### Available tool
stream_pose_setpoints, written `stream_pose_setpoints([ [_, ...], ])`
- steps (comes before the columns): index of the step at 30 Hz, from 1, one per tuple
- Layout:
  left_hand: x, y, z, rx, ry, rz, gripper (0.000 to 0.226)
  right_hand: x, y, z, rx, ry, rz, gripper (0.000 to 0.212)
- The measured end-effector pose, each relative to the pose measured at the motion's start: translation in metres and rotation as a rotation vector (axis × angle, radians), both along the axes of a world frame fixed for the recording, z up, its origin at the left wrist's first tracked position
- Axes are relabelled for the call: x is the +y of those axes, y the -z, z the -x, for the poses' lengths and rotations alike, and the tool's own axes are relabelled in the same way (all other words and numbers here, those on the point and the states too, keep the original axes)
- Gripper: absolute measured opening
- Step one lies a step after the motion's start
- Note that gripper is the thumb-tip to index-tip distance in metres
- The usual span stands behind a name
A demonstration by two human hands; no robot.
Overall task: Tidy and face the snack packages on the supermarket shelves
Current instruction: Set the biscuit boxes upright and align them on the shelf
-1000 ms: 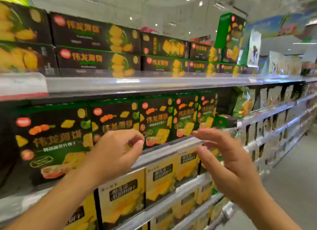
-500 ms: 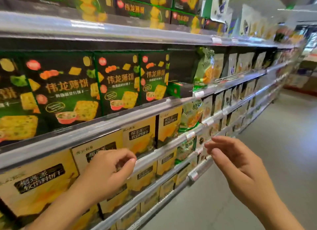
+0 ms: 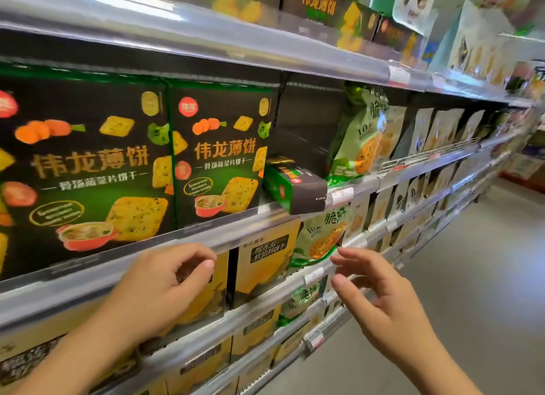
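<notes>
Black-and-green cracker boxes (image 3: 219,155) stand upright, facing out, on the middle shelf. Right of them one box of the same kind (image 3: 295,185) lies flat, its end toward the aisle, with a dark gap behind it. Yellow boxes (image 3: 262,265) fill the shelf below, and green snack bags (image 3: 358,135) stand further right. My left hand (image 3: 165,288) hovers in front of a yellow box, fingers loosely curled, holding nothing. My right hand (image 3: 374,294) floats in the air beside the shelf edge, fingers spread and relaxed, also holding nothing.
A clear shelf rail (image 3: 206,235) with price tags (image 3: 342,195) runs along each shelf edge. More dark boxes (image 3: 318,5) sit on the top shelf. Pale bags (image 3: 439,126) behind a wire guard continue to the right. The grey aisle floor (image 3: 472,276) lies on the right.
The view has moved right and closer along the shelves. Both hands have dropped from the middle shelf level to the yellow-box shelf; neither has taken hold of anything.
</notes>
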State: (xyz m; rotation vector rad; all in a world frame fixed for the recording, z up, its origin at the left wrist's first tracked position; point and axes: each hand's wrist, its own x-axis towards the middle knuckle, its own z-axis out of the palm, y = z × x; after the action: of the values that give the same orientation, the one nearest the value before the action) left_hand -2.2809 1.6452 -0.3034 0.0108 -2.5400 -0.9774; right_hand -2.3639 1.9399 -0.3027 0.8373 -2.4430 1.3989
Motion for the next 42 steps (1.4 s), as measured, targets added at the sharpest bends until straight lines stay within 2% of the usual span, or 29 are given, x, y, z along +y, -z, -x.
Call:
stream_pose_setpoints([
  [5, 0.038, -0.018, 0.073, 0.065, 0.103, 0.045, 0.013, 0.007, -0.009, 0.071, 0.142, -0.042, -0.157, 0.047],
  [8, 0.053, -0.029, 0.098, 0.090, 0.118, 0.059, 0.012, 0.003, -0.018, 0.115, 0.148, -0.113, -0.248, 0.076],
  [11, 0.060, -0.033, 0.112, 0.096, 0.065, 0.075, 0.011, -0.012, -0.022, 0.158, 0.174, -0.272, -0.368, 0.103],
  [14, 0.070, -0.033, 0.116, 0.076, -0.053, 0.060, 0.011, -0.029, -0.023, 0.191, 0.253, -0.438, -0.421, 0.114],
  [17, 0.082, -0.035, 0.114, 0.064, -0.167, 0.016, 0.013, -0.042, -0.024, 0.213, 0.341, -0.549, -0.332, 0.101],
  [22, 0.100, -0.028, 0.111, 0.038, -0.295, 0.004, 0.034, -0.052, -0.023, 0.233, 0.465, -0.671, -0.175, 0.075],
  [26, 0.114, -0.027, 0.108, 0.024, -0.333, 0.067, 0.067, -0.047, -0.040, 0.238, 0.541, -0.730, -0.067, 0.072],
  [30, 0.125, -0.051, 0.120, 0.111, -0.362, 0.099, 0.084, -0.034, -0.084, 0.229, 0.604, -0.718, -0.041, 0.063],
  [36, 0.137, -0.110, 0.124, 0.221, -0.282, 0.056, 0.077, -0.015, -0.159, 0.209, 0.309, -0.949, 0.148, 0.050],
  [42, 0.145, -0.139, 0.112, 0.228, -0.278, 0.034, 0.072, -0.012, -0.181, 0.198, 0.133, -1.019, 0.177, 0.045],
])
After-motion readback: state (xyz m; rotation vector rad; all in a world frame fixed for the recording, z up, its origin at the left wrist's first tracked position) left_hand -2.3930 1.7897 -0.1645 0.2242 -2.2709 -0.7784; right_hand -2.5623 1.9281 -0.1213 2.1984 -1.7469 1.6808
